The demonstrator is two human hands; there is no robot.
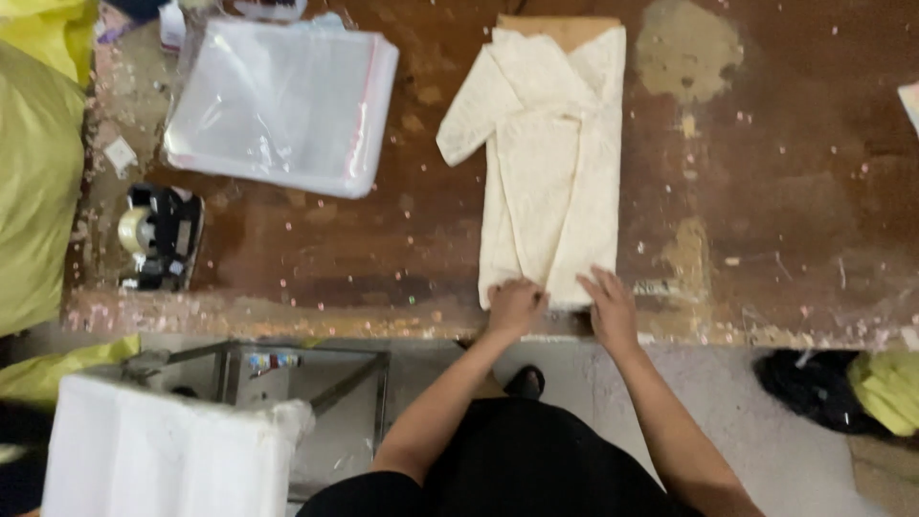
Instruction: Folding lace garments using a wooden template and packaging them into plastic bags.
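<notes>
A cream garment (550,163) of soft, faintly textured cloth lies folded into a long narrow strip on the worn brown table (785,191), running from the near edge toward twelve o'clock. One sleeve flap angles out toward ten o'clock, and a tan cardboard sheet (560,27) shows beneath its far end.

The left hand (514,306) rests on the garment's near left corner, fingers curled down onto the cloth. The right hand (610,308) lies flat just to its three o'clock, fingers spread and pressing the near right corner. Neither hand is closed around anything; both press on the fabric, which stretches away from them toward twelve o'clock.

At ten o'clock from the garment lies a stack of clear plastic bags (282,101), glossy, with a thin red strip along one edge. At nine o'clock, near the table's left edge, sits a black tape dispenser (161,235). The tabletop is scuffed, patchy and flecked with pale specks. A yellow-green sack (33,182) bulges at the far left, and a white foam box (163,450) stands at seven o'clock on the floor.
</notes>
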